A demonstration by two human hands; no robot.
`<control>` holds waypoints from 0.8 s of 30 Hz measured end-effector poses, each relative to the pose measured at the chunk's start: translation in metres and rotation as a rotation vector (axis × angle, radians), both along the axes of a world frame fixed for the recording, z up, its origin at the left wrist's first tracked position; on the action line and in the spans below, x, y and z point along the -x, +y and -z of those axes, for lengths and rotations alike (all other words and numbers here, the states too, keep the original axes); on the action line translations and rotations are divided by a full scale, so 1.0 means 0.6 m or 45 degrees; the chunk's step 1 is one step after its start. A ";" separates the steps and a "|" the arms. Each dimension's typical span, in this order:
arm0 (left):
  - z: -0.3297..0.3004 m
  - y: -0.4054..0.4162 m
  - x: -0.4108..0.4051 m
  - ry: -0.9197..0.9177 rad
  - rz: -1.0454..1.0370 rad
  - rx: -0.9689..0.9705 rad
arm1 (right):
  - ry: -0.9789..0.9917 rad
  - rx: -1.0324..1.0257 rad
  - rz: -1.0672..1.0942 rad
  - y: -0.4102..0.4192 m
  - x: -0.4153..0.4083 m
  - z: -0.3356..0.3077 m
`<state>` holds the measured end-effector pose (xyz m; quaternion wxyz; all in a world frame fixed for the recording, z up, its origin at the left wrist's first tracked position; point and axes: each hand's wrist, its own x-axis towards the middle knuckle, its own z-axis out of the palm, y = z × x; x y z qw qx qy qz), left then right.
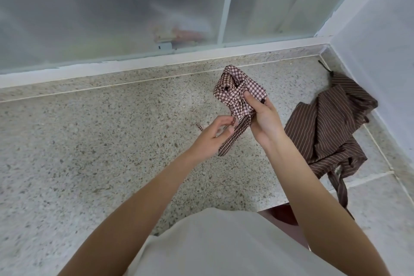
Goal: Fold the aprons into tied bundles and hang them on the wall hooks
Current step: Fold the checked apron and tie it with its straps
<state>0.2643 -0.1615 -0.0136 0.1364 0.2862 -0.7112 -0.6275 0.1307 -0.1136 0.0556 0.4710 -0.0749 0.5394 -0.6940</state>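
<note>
A brown-and-white checked apron (235, 87) is folded into a small bundle held up above the floor. My right hand (264, 116) grips the bundle from below, thumb pressed on its front. A checked strap (233, 139) hangs down from the bundle. My left hand (212, 134) is just left of the strap, fingers loosely curled around its upper part near the bundle. A brown striped apron (331, 130) lies crumpled on the floor to the right, near the wall corner.
The speckled terrazzo floor (112, 141) spreads below. Frosted glass panels (112, 6) in a white frame stand ahead, and a pale wall (385, 51) closes the right side. A striped strap (342, 190) trails toward my legs.
</note>
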 end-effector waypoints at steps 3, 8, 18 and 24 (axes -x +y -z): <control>0.004 -0.004 -0.007 0.007 0.020 0.025 | -0.020 0.021 -0.002 0.002 0.000 -0.002; 0.007 -0.031 -0.035 -0.122 -0.140 0.044 | 0.025 0.066 -0.103 0.010 0.009 -0.005; -0.050 -0.133 -0.076 -0.501 -0.055 0.823 | 1.995 -0.284 -1.099 0.040 0.022 0.049; -0.067 -0.079 -0.066 -0.325 -0.090 0.886 | 1.776 -0.513 -0.494 0.015 -0.008 0.077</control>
